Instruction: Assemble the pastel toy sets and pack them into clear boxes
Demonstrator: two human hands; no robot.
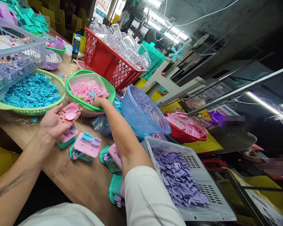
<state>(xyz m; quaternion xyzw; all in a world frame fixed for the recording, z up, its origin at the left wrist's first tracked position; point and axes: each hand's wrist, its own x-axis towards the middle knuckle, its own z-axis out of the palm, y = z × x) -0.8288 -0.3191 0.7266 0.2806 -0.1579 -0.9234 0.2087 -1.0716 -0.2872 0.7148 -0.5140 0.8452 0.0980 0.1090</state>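
My left hand [53, 121] lies palm up over the wooden table [68, 175], cupping small pink round plastic pieces [70, 112]. My right hand [98, 102] reaches to the rim of a green basket [109, 89] and rests by a clear tub of pink parts [86, 89]; its fingers are curled, and what they hold is hidden. Pink and teal toy units [85, 147] stand on the table below my hands, several in a loose row.
A green basket of blue discs [30, 92] sits left, a grey crate [14, 59] above it. A red crate of clear shells [108, 62] stands behind, a blue basket [143, 111] tilts right, and a white tray of purple pieces [179, 179] lies at the table's edge.
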